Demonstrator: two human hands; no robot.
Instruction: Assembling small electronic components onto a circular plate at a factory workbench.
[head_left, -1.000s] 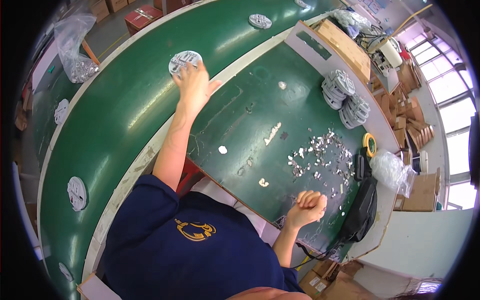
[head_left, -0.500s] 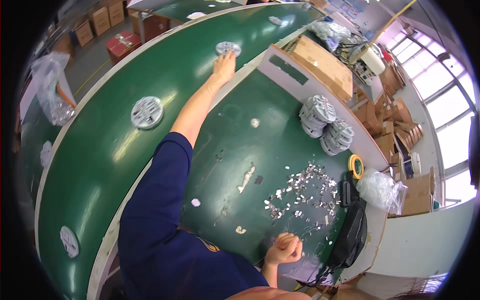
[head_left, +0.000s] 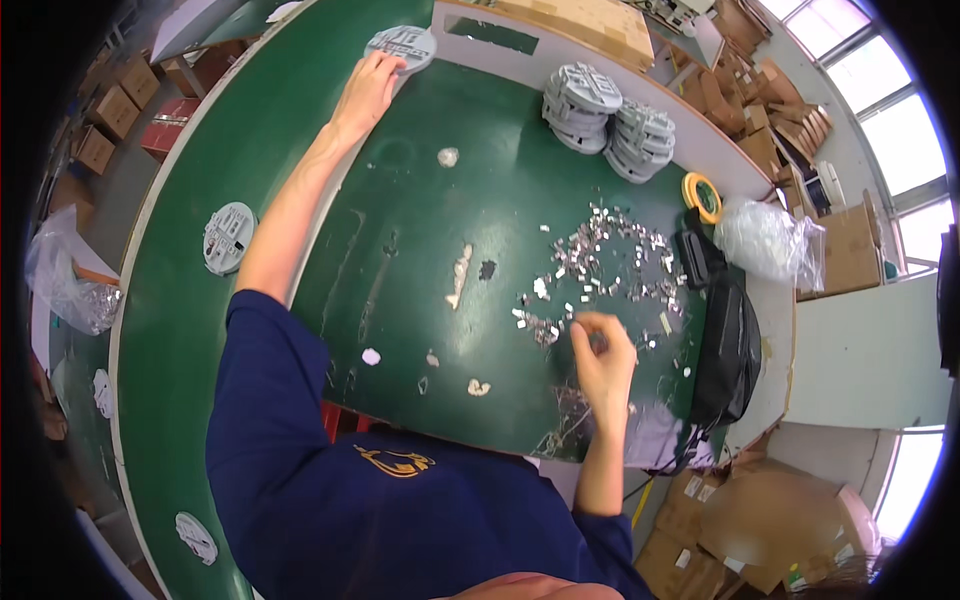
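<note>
head view: the left hand [head_left: 366, 92] lies flat, fingers together, on one grey round plate [head_left: 402, 45] at the far edge of the green table [head_left: 420, 230]. the right hand [head_left: 603, 362] hovers, fingers pinched, by a scatter of small metal clips [head_left: 600, 260], too many to count. two stacks of grey plates [head_left: 610, 118] stand beyond; three more plates ride the belt [head_left: 160, 300].
</note>
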